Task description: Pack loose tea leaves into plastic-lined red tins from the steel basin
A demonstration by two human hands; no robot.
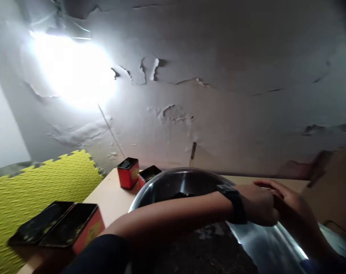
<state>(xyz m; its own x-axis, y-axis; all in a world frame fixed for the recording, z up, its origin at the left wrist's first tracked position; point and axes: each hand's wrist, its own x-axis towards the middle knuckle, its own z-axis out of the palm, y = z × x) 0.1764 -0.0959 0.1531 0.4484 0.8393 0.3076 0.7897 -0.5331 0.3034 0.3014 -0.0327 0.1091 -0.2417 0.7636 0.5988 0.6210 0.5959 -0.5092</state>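
Observation:
A large shiny steel basin (187,173) stands below my arms, with dark, soil-like matter (218,251) inside. My left arm, with a dark wristwatch (234,201), reaches across the basin from the left. At its right side my left hand (260,205) is closed, knuckles outward. My right hand (295,205) meets it there from the right, its fingers bent over and touching the left hand. Whatever lies between the two hands is hidden. My left forearm covers part of the basin and its contents.
Two red containers with dark openings, a nearer one (128,173) and one beside the basin (150,173), stand on the pale tabletop (107,194). Two joined containers (72,224) sit at front left. Behind are yellow foam mat (70,171), a peeling wall and a bright lamp (72,68).

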